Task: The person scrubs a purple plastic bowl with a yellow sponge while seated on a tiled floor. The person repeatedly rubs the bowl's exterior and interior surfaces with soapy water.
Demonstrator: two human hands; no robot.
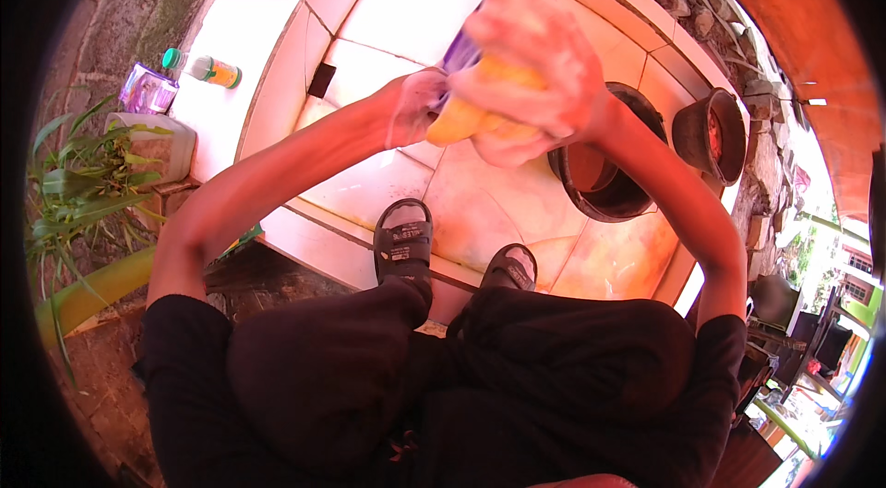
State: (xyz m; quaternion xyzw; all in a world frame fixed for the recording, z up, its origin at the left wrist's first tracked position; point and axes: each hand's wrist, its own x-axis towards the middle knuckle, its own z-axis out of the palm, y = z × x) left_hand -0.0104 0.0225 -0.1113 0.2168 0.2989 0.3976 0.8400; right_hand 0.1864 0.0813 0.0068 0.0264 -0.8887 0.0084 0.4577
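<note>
Both my hands are raised together above a tiled basin floor, covered in white suds. My right hand [540,73], blurred, grips a yellow cloth or sponge [460,120] that pokes out between the fingers. Behind it my left hand [426,100] is on a purple item [462,53], partly hidden by the right hand; its kind I cannot tell. Below and to the right of the right hand stands a dark bucket [609,204], partly behind my right forearm.
A second dark bucket [713,135] with something reddish inside stands farther right. On the left ledge lie a clear bottle with a green cap [214,71] and a purple packet [149,88], near a plastic container [166,149] and leafy plants [90,177]. My sandalled feet rest at the basin's near edge.
</note>
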